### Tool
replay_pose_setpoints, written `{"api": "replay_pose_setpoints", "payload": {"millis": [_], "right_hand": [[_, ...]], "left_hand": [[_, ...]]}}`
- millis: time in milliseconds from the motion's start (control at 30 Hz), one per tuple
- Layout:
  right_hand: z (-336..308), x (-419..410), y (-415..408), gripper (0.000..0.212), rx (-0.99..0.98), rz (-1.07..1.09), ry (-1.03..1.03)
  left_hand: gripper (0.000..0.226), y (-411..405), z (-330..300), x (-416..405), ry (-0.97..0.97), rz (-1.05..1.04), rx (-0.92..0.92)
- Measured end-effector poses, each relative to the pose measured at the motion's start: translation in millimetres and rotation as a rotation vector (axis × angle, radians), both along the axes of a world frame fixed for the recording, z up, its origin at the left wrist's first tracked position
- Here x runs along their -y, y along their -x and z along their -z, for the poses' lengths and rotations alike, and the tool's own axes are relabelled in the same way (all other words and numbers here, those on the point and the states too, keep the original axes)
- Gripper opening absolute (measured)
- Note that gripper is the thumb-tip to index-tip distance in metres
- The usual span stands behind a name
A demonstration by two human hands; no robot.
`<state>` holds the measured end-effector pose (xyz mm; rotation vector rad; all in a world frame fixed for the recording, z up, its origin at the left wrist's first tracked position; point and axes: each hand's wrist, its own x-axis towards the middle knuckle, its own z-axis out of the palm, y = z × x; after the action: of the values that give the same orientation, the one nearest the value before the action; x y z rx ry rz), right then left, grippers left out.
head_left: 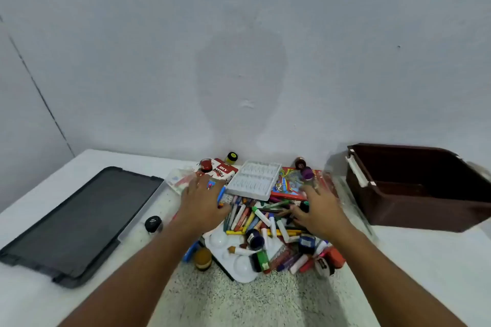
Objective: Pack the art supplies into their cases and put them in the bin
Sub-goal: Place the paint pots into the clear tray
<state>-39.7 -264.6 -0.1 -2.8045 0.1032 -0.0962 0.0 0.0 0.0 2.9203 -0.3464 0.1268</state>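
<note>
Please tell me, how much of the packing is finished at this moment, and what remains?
Almost nothing looks packed yet. The brown bin looks empty as far as its inside shows, and its dark lid lies off to the left. The left hand and right hand are spread over the loose pile of crayons, with no clear grip on anything. The white tray, pastel box and paint jars still wait.

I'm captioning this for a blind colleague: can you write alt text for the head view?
Left hand and right hand reach, fingers spread, over a heap of crayons and paint jars on a white table. A dark lid lies left; an open brown bin sits right.
</note>
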Motion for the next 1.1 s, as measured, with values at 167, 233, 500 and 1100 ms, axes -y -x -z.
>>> {"api": "replay_pose_setpoints", "payload": {"millis": [167,233,500,1100], "right_hand": [[19.8,-7.9,4.8,0.059,-0.122,-0.022,-0.026],[24.7,-14.0,5.4,0.054,-0.134,-0.024,-0.020],[28.0,-29.3,4.5,0.051,-0.152,0.004,0.018],[26.4,-58.4,9.0,0.052,-0.115,0.068,-0.014]], "left_hand": [[0.058,2.6,15.6,-25.4,-0.138,-0.136,0.008],[0.055,3.1,24.7,-35.2,-0.100,-0.171,0.012],[0.042,12.2,39.8,-59.7,-0.023,-0.088,0.253],[0.025,0.9,64.4,-102.4,0.167,-0.287,0.076]]}}
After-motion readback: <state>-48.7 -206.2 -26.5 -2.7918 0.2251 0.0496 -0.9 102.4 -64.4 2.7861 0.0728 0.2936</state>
